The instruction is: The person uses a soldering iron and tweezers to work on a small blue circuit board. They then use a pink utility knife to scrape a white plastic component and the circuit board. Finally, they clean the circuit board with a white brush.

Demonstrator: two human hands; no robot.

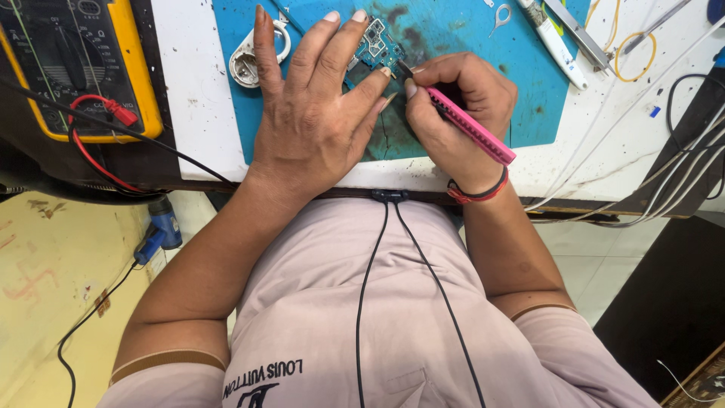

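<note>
While the left hand lies flat with fingers spread, gripping nothing and pinning a small blue circuit board to the teal work mat, the right hand is pinched tight around a pink tool, its dark tip touching the board's lower edge. A yellow multimeter sits off to the left, and white tweezers lie well apart at upper right.

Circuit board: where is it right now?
In the head view, the circuit board lies on the blue mat, under the left hand's fingertips, beside the pink tool's tip.
</note>
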